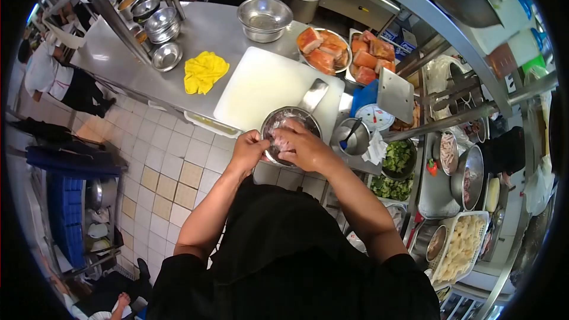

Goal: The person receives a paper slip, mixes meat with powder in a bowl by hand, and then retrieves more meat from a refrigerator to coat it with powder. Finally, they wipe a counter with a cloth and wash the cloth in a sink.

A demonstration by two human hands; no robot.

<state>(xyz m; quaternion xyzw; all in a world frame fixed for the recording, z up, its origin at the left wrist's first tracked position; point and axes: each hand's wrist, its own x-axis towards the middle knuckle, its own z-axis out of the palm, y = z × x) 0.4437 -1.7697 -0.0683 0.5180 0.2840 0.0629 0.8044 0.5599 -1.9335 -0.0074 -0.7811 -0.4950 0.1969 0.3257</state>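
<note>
A metal bowl [274, 120] with pale pink raw meat [281, 141] in it is at the front edge of the white cutting board [255, 86]. My left hand [248, 151] is closed on the bowl's left rim, thumb and fingers pinched together. Inside the bowl, my right hand [303, 147] has its fingers curled down around the meat; the fingertips are partly hidden. Just beyond the bowl lies a cleaver [314, 95], its broad blade flat on the board.
A yellow cloth [205, 72] lies left of the board. Trays of large meat chunks [323, 50] stand at the back right, near a scale [374, 117]. A small bowl with a blue-handled utensil [354, 136] and chopped greens [398, 157] are to the right. Other people [65, 77] stand at left.
</note>
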